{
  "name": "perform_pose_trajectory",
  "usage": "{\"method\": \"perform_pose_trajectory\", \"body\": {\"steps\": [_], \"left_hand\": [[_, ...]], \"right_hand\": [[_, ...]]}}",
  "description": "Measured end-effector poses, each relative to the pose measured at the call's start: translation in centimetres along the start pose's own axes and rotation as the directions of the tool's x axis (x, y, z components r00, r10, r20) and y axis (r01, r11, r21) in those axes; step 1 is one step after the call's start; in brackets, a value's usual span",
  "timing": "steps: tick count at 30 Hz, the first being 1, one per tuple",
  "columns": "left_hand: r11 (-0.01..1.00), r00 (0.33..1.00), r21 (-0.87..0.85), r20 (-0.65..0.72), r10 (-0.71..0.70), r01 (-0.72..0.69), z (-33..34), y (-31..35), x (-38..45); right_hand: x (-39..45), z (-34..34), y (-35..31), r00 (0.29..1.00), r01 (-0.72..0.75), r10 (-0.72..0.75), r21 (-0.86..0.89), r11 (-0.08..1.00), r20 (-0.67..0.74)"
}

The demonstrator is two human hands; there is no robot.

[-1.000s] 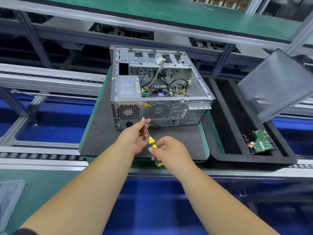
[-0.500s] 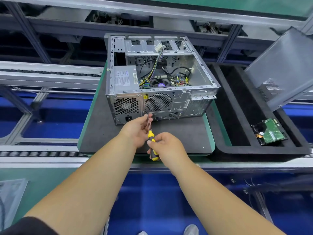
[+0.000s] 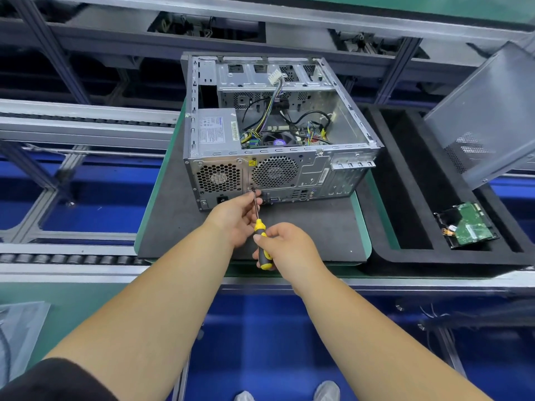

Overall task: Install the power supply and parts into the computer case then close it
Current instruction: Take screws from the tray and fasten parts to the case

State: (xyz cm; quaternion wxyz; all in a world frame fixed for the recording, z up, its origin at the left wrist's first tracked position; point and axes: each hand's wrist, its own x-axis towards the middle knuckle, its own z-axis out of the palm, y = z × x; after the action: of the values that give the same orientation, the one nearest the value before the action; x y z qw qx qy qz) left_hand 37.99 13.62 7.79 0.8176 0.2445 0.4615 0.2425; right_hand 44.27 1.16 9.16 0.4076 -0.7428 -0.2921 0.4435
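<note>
An open silver computer case (image 3: 341,180) lies on its side on a black mat, rear panel toward me. The grey power supply (image 3: 216,131) sits inside at the left rear corner, with loose cables beside it. My right hand (image 3: 285,247) grips the yellow-and-black handle of a screwdriver (image 3: 261,241). Its tip meets the rear panel just right of the power supply's vent. My left hand (image 3: 236,217) pinches the metal shaft near the tip.
A black foam tray (image 3: 405,256) at the right holds a hard drive (image 3: 466,224) with its green board up. The grey side panel (image 3: 486,117) leans behind it. Roller conveyor rails run left, and the green pallet edge (image 3: 150,215) borders the mat.
The screwdriver tip rose from below the case's rear panel onto it, by the power supply vent. Both hands moved forward with it. My head came closer to the case.
</note>
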Motion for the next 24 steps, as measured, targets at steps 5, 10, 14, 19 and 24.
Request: {"method": "perform_pose_trajectory", "body": {"steps": [5, 10, 14, 19, 24], "left_hand": [[1.000, 1.000, -0.010, -0.008, -0.001, 0.001, 0.1, 0.2, 0.3], [1.000, 0.999, 0.019, -0.037, 0.003, -0.002, 0.0, 0.3, 0.7], [1.000, 0.999, 0.022, -0.042, 0.012, -0.011, -0.2, 0.3, 0.9], [0.999, 0.999, 0.040, -0.036, 0.001, 0.001, -0.2, 0.4, 0.9], [1.000, 1.000, 0.028, -0.030, -0.002, 0.003, -0.4, 0.3, 1.0]], "right_hand": [[0.1, 0.0, 0.0, 1.000, -0.012, 0.012, 0.002, 1.000, 0.003], [0.0, 0.1, -0.1, 1.000, -0.005, 0.005, -0.008, 1.000, 0.010], [-0.2, 0.0, -0.4, 1.000, -0.006, 0.006, -0.005, 1.000, 0.002], [-0.8, 0.3, -1.0, 0.996, -0.089, 0.087, 0.094, 0.992, 0.016], [-0.6, 1.1, -2.1, 0.929, -0.367, 0.355, 0.369, 0.854, 0.102]]}}
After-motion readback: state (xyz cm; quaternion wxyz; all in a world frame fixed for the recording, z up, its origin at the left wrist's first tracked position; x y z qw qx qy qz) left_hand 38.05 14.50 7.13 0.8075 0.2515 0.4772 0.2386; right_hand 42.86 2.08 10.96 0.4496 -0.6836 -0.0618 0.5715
